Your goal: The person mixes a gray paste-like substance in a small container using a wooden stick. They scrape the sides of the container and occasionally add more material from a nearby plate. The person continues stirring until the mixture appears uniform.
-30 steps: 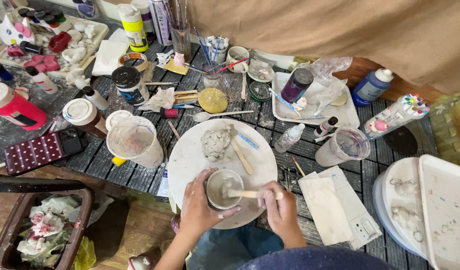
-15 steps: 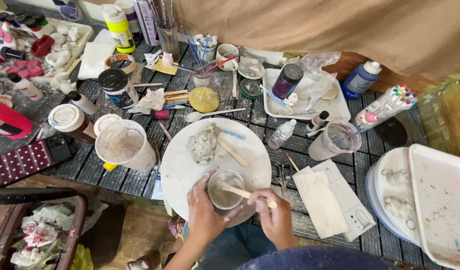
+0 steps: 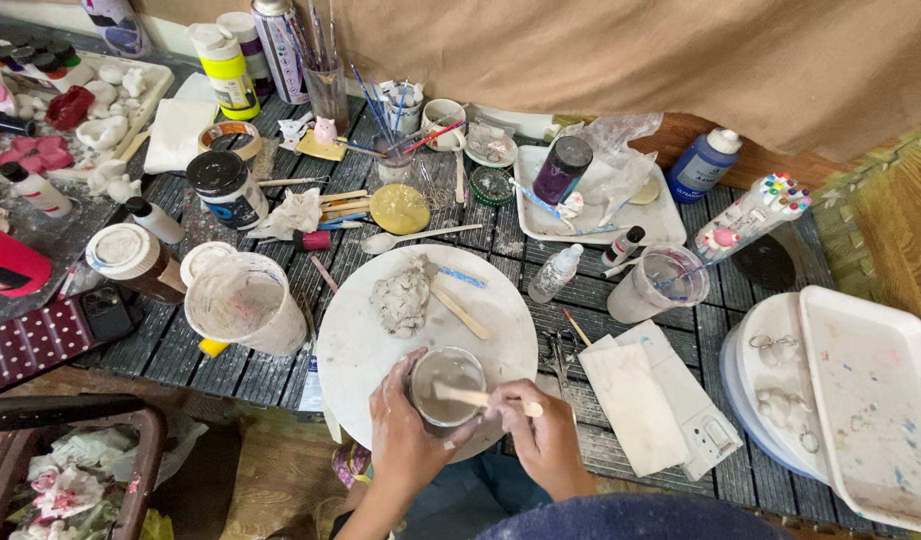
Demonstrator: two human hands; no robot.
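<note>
My left hand [image 3: 406, 432] wraps around a small cup [image 3: 447, 383] of grey liquid that stands on a round white board [image 3: 356, 345]. My right hand [image 3: 543, 432] pinches a flat wooden stick [image 3: 486, 398] whose far end dips into the cup. A lump of grey clay [image 3: 402, 298] lies on the board beyond the cup. Beside the lump rest another wooden stick [image 3: 458, 309] and a blue-handled tool [image 3: 461, 276].
A large plastic measuring cup [image 3: 245, 303] stands left of the board. A clear cup [image 3: 658, 284], a small squeeze bottle [image 3: 556, 272], scissors [image 3: 558, 352] and folded paper [image 3: 636, 405] lie to the right. Paint bottles, brushes and trays crowd the back. A white tray [image 3: 871, 400] sits far right.
The view has shifted slightly, so everything sits a little higher and more to the left. Both hands stay at the cup, the right one still holding the stick in it.
</note>
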